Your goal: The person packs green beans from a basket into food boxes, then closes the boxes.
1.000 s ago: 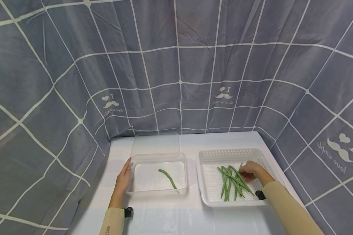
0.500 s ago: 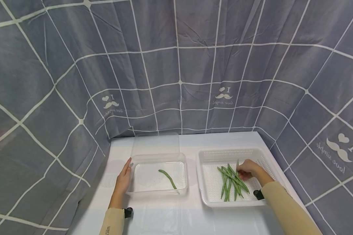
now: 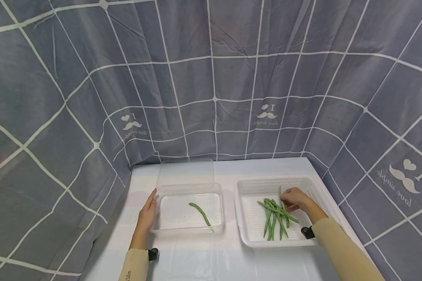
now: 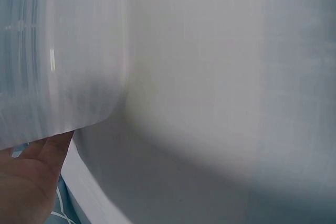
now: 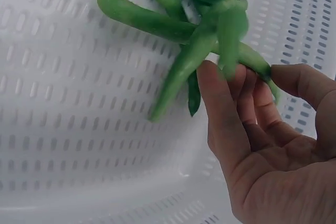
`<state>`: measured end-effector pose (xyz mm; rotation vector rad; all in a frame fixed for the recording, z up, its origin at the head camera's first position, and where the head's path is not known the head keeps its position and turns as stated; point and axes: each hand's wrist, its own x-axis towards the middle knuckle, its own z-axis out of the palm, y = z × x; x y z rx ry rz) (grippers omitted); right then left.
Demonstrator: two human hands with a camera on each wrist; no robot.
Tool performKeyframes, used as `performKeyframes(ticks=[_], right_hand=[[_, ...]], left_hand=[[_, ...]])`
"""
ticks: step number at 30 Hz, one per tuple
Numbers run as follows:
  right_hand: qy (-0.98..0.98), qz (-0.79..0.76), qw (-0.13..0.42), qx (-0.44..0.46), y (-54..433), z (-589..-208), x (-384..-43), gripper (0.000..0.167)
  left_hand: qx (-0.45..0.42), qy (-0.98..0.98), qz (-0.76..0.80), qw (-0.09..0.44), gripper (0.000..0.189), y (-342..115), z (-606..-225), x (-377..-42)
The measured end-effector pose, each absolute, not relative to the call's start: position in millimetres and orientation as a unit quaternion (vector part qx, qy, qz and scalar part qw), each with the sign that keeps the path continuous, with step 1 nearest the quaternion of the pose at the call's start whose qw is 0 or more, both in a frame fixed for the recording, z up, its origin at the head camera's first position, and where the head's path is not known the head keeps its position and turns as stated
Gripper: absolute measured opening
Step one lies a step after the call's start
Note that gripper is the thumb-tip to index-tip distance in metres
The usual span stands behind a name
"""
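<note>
In the head view my left hand [image 3: 147, 213] rests against the left wall of a clear plastic container [image 3: 187, 230], fingers extended along it. The left wrist view shows its fingers [image 4: 55, 148] at the container's edge. One green bean [image 3: 201, 214] lies inside. To the right, several more green beans [image 3: 271, 218] are heaped crosswise in a white perforated basket [image 3: 244, 234]. My right hand [image 3: 295, 199] is over the heap's right side and pinches a green bean [image 5: 254, 60] between thumb and fingers. Part of that bean is hidden behind the fingers.
A clear flat lid [image 3: 186, 171] lies behind the plastic container. Both containers stand on a white-covered table [image 3: 228, 257] with a gap between them. Grey checked curtain [image 3: 232, 78] encloses the back and sides.
The right hand has shifted left across the heap with a bean in its fingers, and some beans there have changed position. The left hand and the clear container stay put.
</note>
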<state>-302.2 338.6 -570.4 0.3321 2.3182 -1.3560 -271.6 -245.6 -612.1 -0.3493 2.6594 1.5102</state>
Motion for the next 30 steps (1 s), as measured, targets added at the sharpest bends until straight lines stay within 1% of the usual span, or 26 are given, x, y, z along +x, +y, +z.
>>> performKeyframes(ticks=[6,10,14,17,22,28,30], right_hand=[[0.825,-0.508,0.223,0.113,338,-569,-306,0.034],[0.82,-0.514,0.231,0.098,335,-564,-306,0.035],[0.816,-0.52,0.233,0.091,330,-555,-306,0.027],[0.814,-0.524,0.235,0.084,326,-548,-306,0.026],[0.811,-0.529,0.237,0.074,322,-541,-307,0.033],[0.806,-0.54,0.238,0.048,316,-533,-311,0.033],[0.807,-0.54,0.237,0.04,313,-529,-312,0.036]], left_hand=[[-0.111,0.862,0.493,0.034,0.055,-247,-612,-272],[-0.112,0.864,0.49,0.033,0.055,-247,-612,-272],[-0.113,0.865,0.488,0.033,0.055,-246,-610,-272],[-0.113,0.864,0.489,0.036,0.055,-245,-609,-272],[-0.116,0.863,0.491,0.039,0.055,-245,-610,-271],[-0.117,0.861,0.494,0.038,0.055,-245,-610,-271],[-0.115,0.86,0.495,0.038,0.055,-244,-610,-271]])
